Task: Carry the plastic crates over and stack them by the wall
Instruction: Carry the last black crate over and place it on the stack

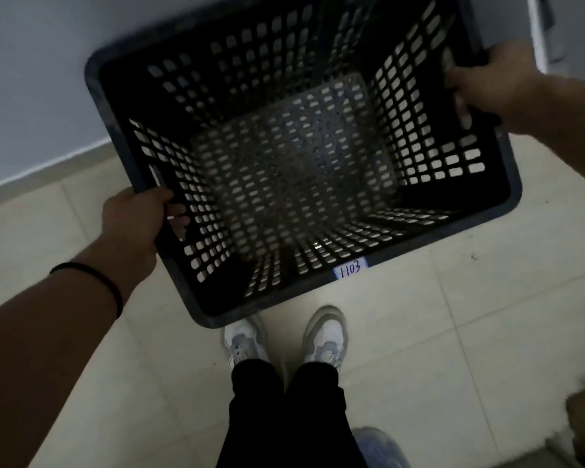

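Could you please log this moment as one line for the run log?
left hand: holds crate side | right hand: holds opposite side | crate: empty, label 1103 | wall: ahead

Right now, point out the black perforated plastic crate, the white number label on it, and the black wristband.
black perforated plastic crate [512, 194]: head view, right rim.
white number label [349, 268]: head view, label centre.
black wristband [112, 288]: head view, band over the wrist.

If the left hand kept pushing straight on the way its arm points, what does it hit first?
The left hand already grips the black crate at its side wall, so it would press straight into that. Beyond the crate lies the wall, though depth is unclear.
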